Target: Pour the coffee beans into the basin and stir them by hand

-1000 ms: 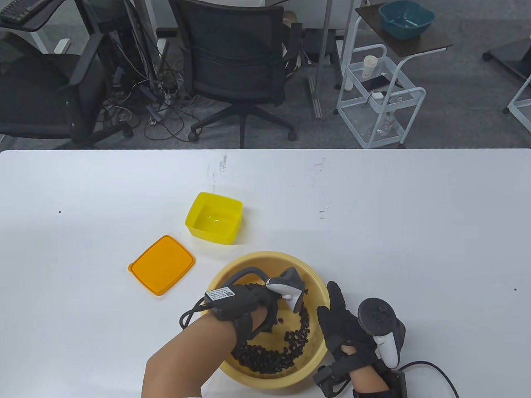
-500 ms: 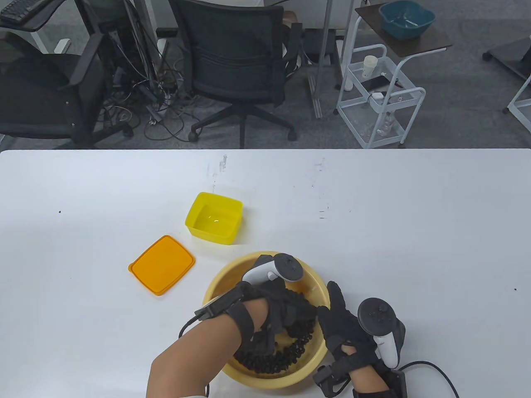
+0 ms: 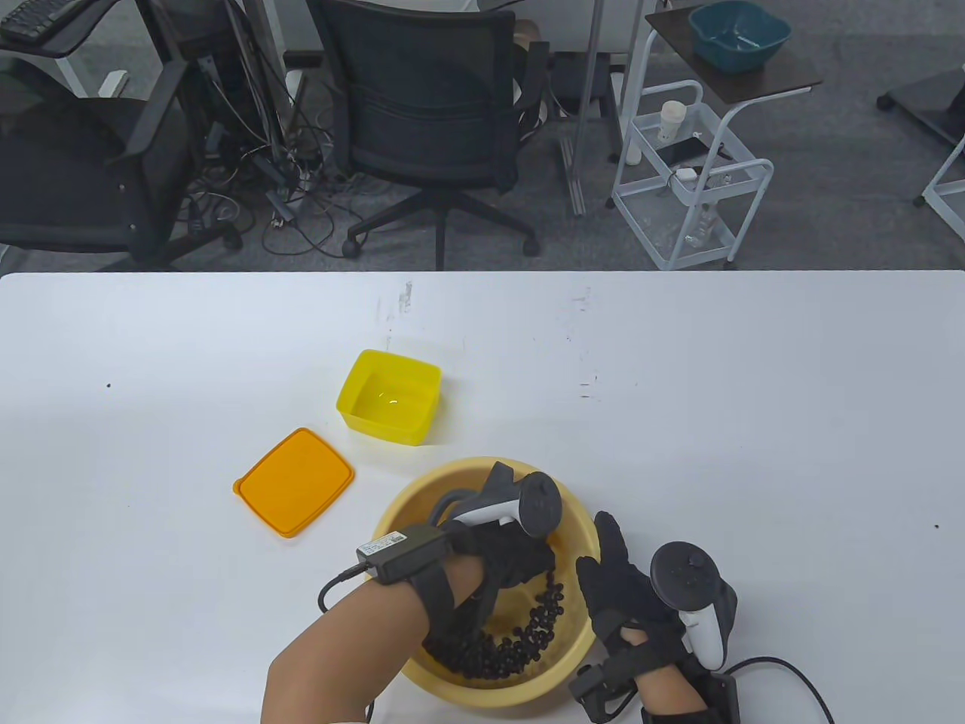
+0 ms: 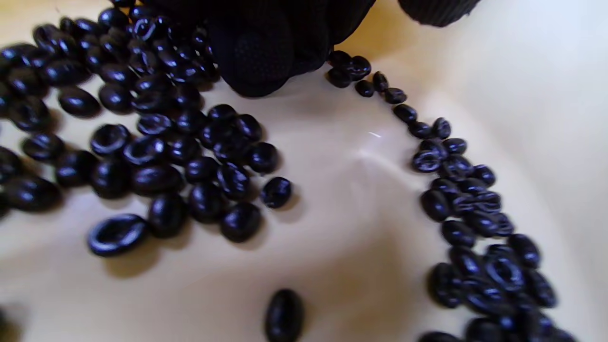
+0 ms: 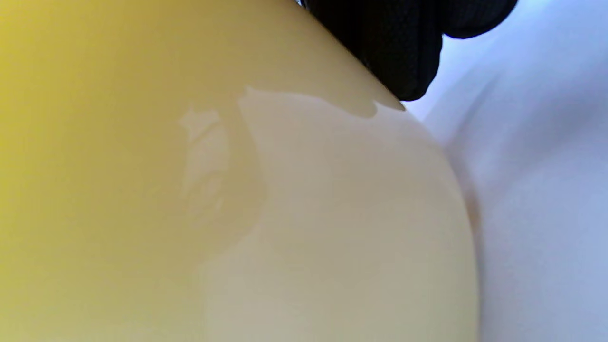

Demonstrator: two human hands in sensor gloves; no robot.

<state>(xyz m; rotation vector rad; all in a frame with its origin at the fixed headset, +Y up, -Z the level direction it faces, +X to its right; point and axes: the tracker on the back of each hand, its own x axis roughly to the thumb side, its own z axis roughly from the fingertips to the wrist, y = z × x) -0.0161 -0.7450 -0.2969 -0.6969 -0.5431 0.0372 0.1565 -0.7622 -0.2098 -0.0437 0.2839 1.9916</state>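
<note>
A round yellow basin (image 3: 433, 477) stands near the table's front edge, with dark coffee beans (image 3: 520, 645) in an arc along its right and near wall. My left hand (image 3: 520, 558) reaches down into it, loosely bent fingers among the beans. In the left wrist view a gloved fingertip (image 4: 261, 52) touches the basin floor (image 4: 351, 199) between two patches of beans (image 4: 156, 156). My right hand (image 3: 611, 581) holds the basin's right rim, thumb on the rim and fingers along the outer wall. The right wrist view shows those fingertips (image 5: 399, 52) against the wall (image 5: 190, 190).
An empty yellow box (image 3: 388, 396) stands just beyond the basin, to its left. Its orange lid (image 3: 294, 481) lies flat on the white table (image 3: 754, 415), left of the basin. Office chairs and a white cart stand past the far edge.
My left hand has swept round inside the basin, turning at the wrist and pushing the beans into a thinner arc along the right wall. My right hand and the basin stay put.
</note>
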